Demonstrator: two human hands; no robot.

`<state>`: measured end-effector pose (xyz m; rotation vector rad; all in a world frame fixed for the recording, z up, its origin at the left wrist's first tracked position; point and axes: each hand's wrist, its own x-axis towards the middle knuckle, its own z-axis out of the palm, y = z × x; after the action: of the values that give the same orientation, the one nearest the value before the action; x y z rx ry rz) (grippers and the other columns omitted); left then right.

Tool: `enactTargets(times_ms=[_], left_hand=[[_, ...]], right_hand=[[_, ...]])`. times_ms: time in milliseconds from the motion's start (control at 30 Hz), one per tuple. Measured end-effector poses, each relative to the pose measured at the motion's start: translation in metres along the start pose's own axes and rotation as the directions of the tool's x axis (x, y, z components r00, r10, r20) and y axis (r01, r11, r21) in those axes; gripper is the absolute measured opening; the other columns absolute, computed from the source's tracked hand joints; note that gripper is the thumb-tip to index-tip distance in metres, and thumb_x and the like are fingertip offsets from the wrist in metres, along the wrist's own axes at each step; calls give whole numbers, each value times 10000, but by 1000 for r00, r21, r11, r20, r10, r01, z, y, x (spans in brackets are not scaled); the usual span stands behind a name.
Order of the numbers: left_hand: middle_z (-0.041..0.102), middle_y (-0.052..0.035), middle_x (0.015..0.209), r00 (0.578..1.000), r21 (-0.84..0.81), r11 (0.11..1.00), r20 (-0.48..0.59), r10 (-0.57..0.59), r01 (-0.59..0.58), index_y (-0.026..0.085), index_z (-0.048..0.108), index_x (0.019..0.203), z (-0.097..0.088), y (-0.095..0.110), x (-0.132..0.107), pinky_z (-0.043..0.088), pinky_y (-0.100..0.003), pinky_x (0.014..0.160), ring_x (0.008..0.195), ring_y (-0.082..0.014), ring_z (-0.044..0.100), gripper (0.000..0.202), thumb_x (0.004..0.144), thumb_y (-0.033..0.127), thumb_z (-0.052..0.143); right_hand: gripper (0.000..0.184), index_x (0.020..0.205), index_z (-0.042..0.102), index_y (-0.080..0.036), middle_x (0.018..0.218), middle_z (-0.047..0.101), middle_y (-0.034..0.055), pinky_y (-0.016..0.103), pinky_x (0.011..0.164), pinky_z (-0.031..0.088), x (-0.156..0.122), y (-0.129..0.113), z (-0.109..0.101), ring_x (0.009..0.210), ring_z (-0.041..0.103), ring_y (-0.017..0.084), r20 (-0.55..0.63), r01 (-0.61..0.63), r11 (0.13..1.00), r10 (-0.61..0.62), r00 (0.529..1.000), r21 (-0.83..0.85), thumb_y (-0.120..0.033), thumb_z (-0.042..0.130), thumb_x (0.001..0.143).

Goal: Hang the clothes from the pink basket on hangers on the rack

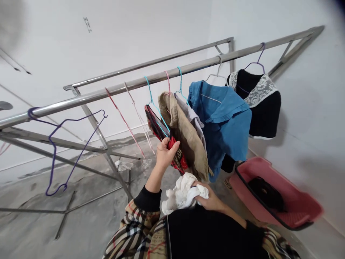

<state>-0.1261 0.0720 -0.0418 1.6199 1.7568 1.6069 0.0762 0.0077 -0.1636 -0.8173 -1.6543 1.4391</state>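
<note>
My left hand [165, 154] is closed on the shoulder of a red and black patterned garment [178, 158], which hangs from a light blue hanger [150, 94]. In front of my body, my right hand [211, 198] grips a bunched white cloth [181, 191]; its exact kind cannot be made out. Just right of the red garment hang a tan garment [185, 133] on a pink hanger and a pale garment [194, 117] on another blue hanger. Beyond them are a blue shirt [225, 118] and a black top [265, 117] with a white lace collar.
A metal drying rack [132, 84] runs across the view. Left on its bar are a purple hanger [55, 154] and pink hangers [125, 124] without clothes. At lower right, a pink basket [249, 190] holds a dark item [265, 194]. White walls stand behind.
</note>
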Motion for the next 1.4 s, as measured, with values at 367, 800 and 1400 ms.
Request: enactTargets(times_ms=[367,800,1400], left_hand=[[463,27,545,909,227,905,-132,395,-360,207,586,574,-12,-38,-64,387,-209,533,527,-108,451,193,735,103,562],[460,40,539,841,-347,826,479,-252,445,168,466,493,11,-13,-111,353,-222,555,539,-83,399,255,607,193,693],[713,-88,1013,722,-233,954,691,25,190,189,668,1077,70,-4,-101,506,-328,820,886,-198,648,306,842,384,647]], right_hand=[[205,945,649,-230,915,690,29,311,847,530,8,-17,-1,887,664,209,6,113,992,-114,993,49,-261,628,743],[790,1385,482,-213,1170,621,62,286,899,483,13,-12,4,947,605,153,301,-66,984,13,953,167,-185,768,649],[273,837,650,-143,725,636,-16,211,610,450,-18,-28,-83,626,534,102,13,-193,979,192,981,73,-296,750,634]])
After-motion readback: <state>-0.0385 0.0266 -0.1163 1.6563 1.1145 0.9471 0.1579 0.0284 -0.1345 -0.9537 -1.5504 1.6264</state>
